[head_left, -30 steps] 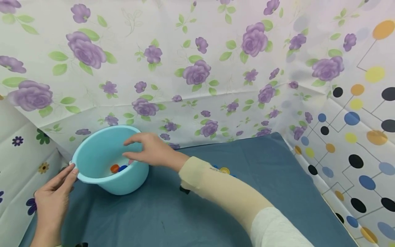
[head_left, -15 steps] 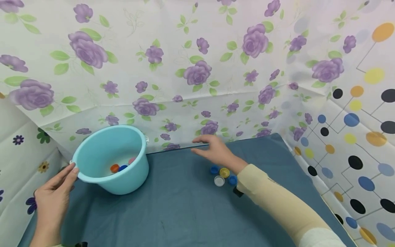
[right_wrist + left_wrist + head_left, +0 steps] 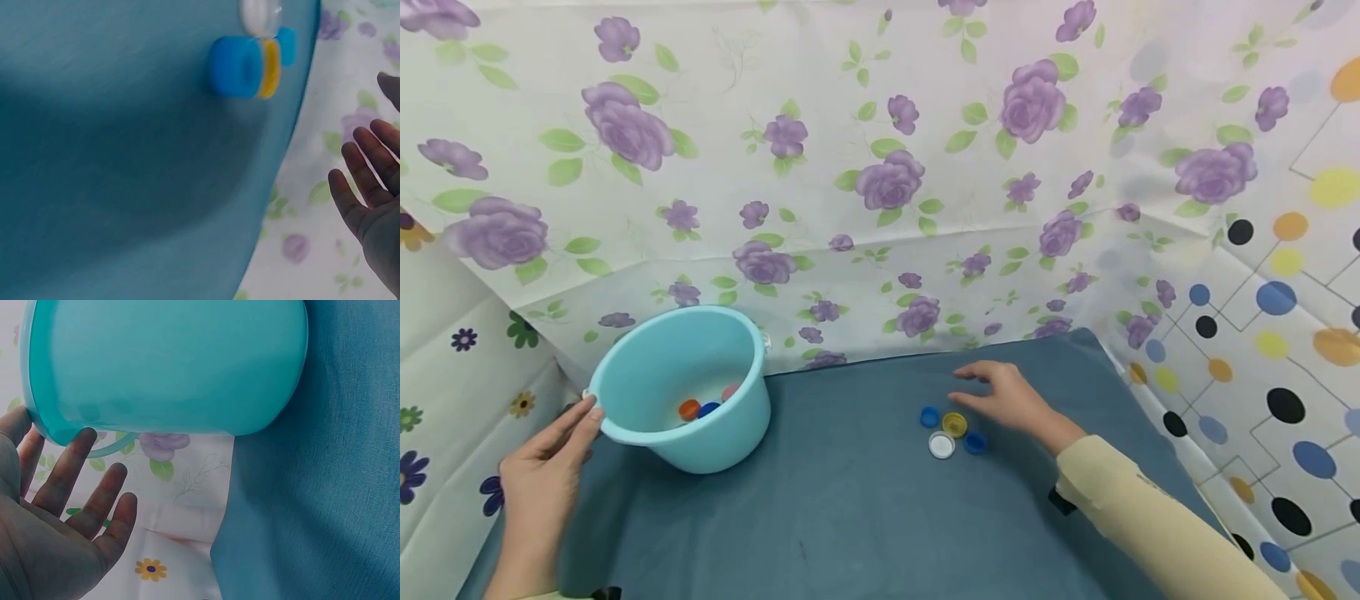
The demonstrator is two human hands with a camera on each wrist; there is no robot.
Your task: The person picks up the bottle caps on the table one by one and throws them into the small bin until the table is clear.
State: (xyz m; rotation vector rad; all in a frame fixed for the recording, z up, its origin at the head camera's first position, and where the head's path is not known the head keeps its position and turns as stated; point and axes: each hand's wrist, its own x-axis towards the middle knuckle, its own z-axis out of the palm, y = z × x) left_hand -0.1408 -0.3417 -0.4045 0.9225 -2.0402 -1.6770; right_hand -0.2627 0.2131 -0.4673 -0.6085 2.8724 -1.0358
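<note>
At the left of the head view stands a light blue plastic bucket (image 3: 722,437). Its rim is pinched at the left side between the thumb and fingers of my left hand (image 3: 542,483); the left wrist view shows the other fingers spread below the rim. Inside the bucket lie an orange cap (image 3: 689,409), a blue cap (image 3: 708,409) and a pink piece (image 3: 730,391). My right hand (image 3: 1011,402) hovers, holding nothing, with thumb and fingers apart. Just left of it sit a yellow bottle cap (image 3: 955,425), a white cap (image 3: 942,445) and blue caps (image 3: 976,442) on the cloth.
Blue-grey cloth (image 3: 850,517) covers the table. A white sheet with purple roses (image 3: 887,179) rises behind it. Dotted sheeting (image 3: 1270,400) borders the right side, and flower-printed sheeting (image 3: 445,358) the left.
My right hand has withdrawn from over the bucket and moved right, beyond the loose caps, which are now uncovered. My left hand stays at the bucket's rim.
</note>
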